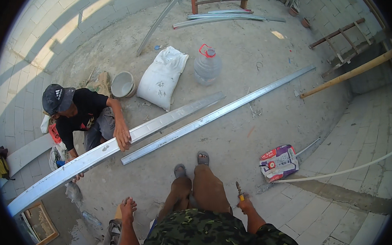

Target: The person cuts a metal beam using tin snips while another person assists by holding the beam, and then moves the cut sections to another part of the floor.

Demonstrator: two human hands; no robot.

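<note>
My left hand is at the lower left, its fingers loosely bent and apart, with nothing seen in it. My right hand, low and right of my legs, is closed round yellow-handled snips, their dark metal end pointing away from me. Ahead on the left, a crouching person in a dark cap grips a long silver metal channel with both hands. That channel slants from the lower left toward the middle. A second metal channel lies on the floor beyond my feet, apart from both my hands.
A white sack, a bucket and a clear jug stand beyond the channels. A printed bag and a pale pipe lie on the right. Further metal strips lie at the back. A wooden pole leans at the right.
</note>
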